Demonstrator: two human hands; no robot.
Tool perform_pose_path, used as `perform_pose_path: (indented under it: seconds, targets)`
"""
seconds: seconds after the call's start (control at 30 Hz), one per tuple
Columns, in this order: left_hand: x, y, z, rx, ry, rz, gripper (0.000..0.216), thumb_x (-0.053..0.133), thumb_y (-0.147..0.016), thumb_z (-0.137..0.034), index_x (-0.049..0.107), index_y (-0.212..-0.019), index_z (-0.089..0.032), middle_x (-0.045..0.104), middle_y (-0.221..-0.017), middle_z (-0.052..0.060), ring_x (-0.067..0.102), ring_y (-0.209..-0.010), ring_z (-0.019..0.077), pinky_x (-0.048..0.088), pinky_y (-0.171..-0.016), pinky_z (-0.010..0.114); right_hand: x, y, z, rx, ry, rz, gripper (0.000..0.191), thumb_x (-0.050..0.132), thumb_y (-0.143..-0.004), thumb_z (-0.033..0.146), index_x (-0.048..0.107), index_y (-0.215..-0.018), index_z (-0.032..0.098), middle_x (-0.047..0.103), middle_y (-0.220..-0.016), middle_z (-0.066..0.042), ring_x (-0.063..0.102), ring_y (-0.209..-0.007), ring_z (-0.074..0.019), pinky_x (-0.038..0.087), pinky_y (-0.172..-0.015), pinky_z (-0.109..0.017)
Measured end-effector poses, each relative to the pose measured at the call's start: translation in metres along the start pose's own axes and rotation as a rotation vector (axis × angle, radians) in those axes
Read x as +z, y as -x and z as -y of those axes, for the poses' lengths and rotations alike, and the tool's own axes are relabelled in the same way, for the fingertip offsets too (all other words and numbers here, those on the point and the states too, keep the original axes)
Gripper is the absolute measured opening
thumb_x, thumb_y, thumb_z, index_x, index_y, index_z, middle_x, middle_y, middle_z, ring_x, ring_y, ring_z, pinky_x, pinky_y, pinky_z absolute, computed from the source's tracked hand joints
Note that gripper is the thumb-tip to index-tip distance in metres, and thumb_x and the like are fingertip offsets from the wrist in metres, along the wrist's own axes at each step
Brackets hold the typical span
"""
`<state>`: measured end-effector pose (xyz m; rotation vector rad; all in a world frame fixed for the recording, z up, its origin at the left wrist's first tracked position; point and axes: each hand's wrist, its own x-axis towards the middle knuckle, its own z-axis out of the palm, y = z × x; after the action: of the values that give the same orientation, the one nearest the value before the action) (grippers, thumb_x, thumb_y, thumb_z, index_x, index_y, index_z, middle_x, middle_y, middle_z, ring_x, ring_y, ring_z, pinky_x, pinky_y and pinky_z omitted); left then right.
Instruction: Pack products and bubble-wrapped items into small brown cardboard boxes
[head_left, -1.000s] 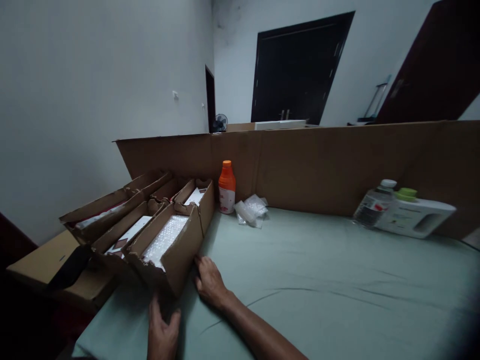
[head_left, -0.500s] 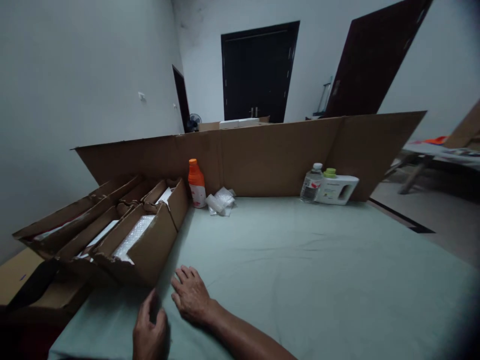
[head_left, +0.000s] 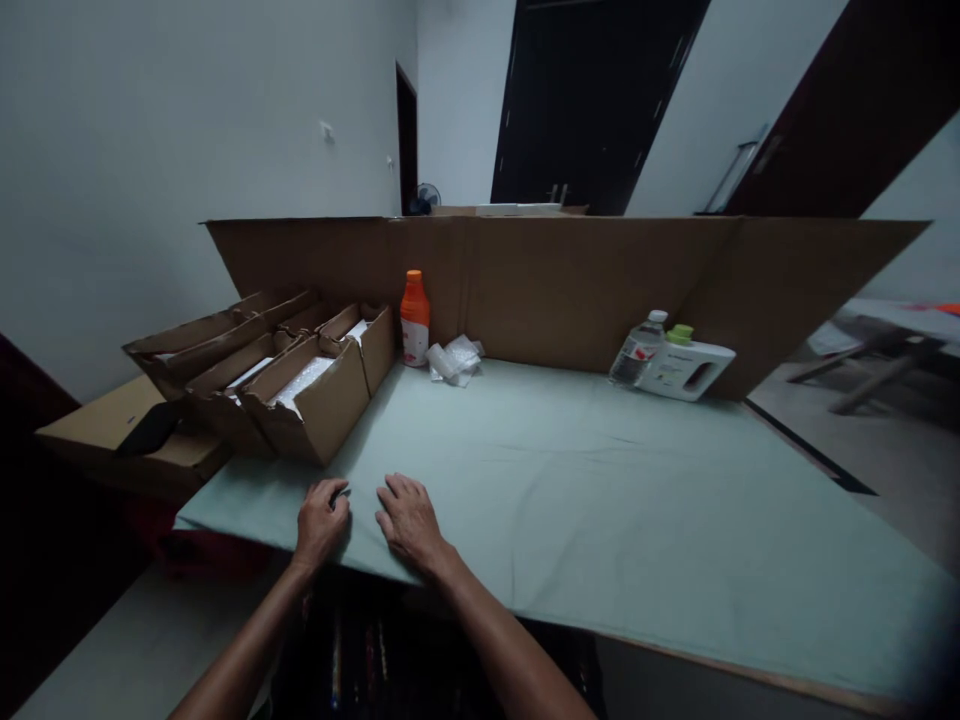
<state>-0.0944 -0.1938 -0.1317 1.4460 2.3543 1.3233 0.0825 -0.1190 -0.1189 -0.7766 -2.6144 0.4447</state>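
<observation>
Both hands lie on the pale green cloth-covered tabletop near its front edge, close together but not touching each other. The left hand rests with its fingers curled loosely inward, knuckles up, holding nothing that can be made out; a small dark spot shows at its fingertips, too small to identify. The right hand lies palm down just beside it, its fingers spread flat and fairly wide on the cloth, gripping nothing.

Nearest to the hands, a little beyond them and toward the left, stands an open brown cardboard box with a sheet of white bubble wrap inside. It is the front one of a cluster of similar open brown cardboard boxes packed side by side at the left end of the tabletop. Further left and lower, off the tabletop, sits a flat brown carton with a dark object on top.

A long brown cardboard wall stands upright along the far edge. Against it are an orange-capped orange and white bottle, a crumpled wad of clear bubble wrap just beside it, and well to the right a clear plastic bottle with a white cap touching a white jug with a green cap lying on its side.
</observation>
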Motion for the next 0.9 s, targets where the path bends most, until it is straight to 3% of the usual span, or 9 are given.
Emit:
perform_pose_path:
  seconds: [0.1,0.2,0.3,0.37,0.47,0.57,0.7,0.8,0.9]
  targets:
    - [0.0,-0.004,-0.007,0.028,0.01,0.03,0.031,0.047,-0.075,-0.024,0.071,-0.091,-0.015,0.074,-0.097,0.012,0.066,-0.096,0.0281,0.051,-0.09,0.043,-0.007,0.009,-0.001,0.001,0.002,-0.012,0.031,0.059,-0.092,0.024,0.062,-0.123,0.019,0.056,-0.141,-0.012,0.046,-0.134,-0.0271,0.035,-0.113,-0.044]
    - [0.009,-0.024,-0.02,0.105,0.048,0.101,0.029,0.047,-0.078,-0.02,0.071,-0.094,-0.016,0.073,-0.094,0.009,0.068,-0.09,0.0222,0.054,-0.083,0.035,-0.006,0.018,-0.003,0.005,-0.013,-0.033,0.033,0.059,-0.089,0.019,0.064,-0.121,0.02,0.058,-0.141,-0.012,0.049,-0.132,-0.0289,0.038,-0.112,-0.047]
    - [0.03,-0.064,-0.033,0.196,0.081,0.169,0.029,0.046,-0.081,-0.013,0.07,-0.098,-0.016,0.073,-0.097,0.006,0.068,-0.092,0.0176,0.053,-0.08,0.029,0.002,0.027,-0.011,0.008,-0.063,-0.043,0.036,0.058,-0.083,0.014,0.066,-0.117,0.022,0.06,-0.14,-0.012,0.051,-0.131,-0.0312,0.04,-0.11,-0.052]
    - [0.05,-0.098,-0.039,0.246,0.095,0.2,0.025,0.05,-0.085,-0.011,0.069,-0.1,-0.017,0.072,-0.101,0.007,0.066,-0.098,0.0173,0.052,-0.087,0.031,0.003,0.031,-0.019,-0.045,-0.105,-0.015,0.035,0.058,-0.081,0.013,0.068,-0.113,0.025,0.063,-0.137,-0.011,0.054,-0.129,-0.0315,0.043,-0.107,-0.052]
    - [0.084,-0.143,-0.039,0.298,0.118,0.249,0.013,0.06,-0.092,-0.024,0.067,-0.1,-0.016,0.07,-0.104,0.006,0.065,-0.101,0.0194,0.051,-0.094,0.04,-0.023,0.018,-0.029,-0.138,-0.21,0.07,0.028,0.059,-0.083,0.016,0.07,-0.105,0.03,0.074,-0.115,-0.005,0.067,-0.11,-0.0261,0.051,-0.096,-0.044]
    - [0.114,-0.166,-0.033,0.323,0.147,0.29,0.022,0.064,-0.092,-0.036,0.066,-0.099,-0.015,0.068,-0.102,0.004,0.065,-0.097,0.0195,0.053,-0.09,0.043,-0.082,-0.039,-0.023,-0.097,-0.242,0.017,0.023,0.058,-0.09,0.025,0.069,-0.109,0.03,0.076,-0.102,-0.005,0.07,-0.095,-0.024,0.054,-0.086,-0.04]
    - [0.139,-0.168,-0.024,0.304,0.193,0.282,0.01,0.056,-0.089,-0.017,0.067,-0.09,-0.016,0.067,-0.092,0.006,0.062,-0.094,0.0203,0.049,-0.088,0.039,-0.153,-0.18,0.012,-0.211,-0.168,-0.071,0.023,0.056,-0.094,0.031,0.07,-0.111,0.027,0.074,-0.11,-0.006,0.068,-0.101,-0.024,0.051,-0.09,-0.038]
    - [0.145,-0.163,-0.021,0.291,0.216,0.257,0.023,0.049,-0.08,-0.005,0.066,-0.089,-0.016,0.067,-0.092,0.009,0.058,-0.095,0.0217,0.044,-0.09,0.038,-0.151,-0.288,0.04,-0.331,0.019,0.083,0.028,0.072,-0.082,0.039,0.072,-0.106,0.024,0.074,-0.104,-0.006,0.067,-0.101,-0.0275,0.049,-0.091,-0.039]
    - [0.147,-0.159,-0.022,0.316,0.216,0.264,0.023,0.051,-0.072,-0.004,0.064,-0.084,-0.019,0.065,-0.089,0.008,0.055,-0.092,0.0226,0.041,-0.087,0.038,-0.112,-0.35,0.057,-0.365,0.291,0.366,0.035,0.087,-0.063,0.038,0.074,-0.092,0.022,0.074,-0.084,-0.005,0.07,-0.085,-0.0282,0.051,-0.077,-0.035]
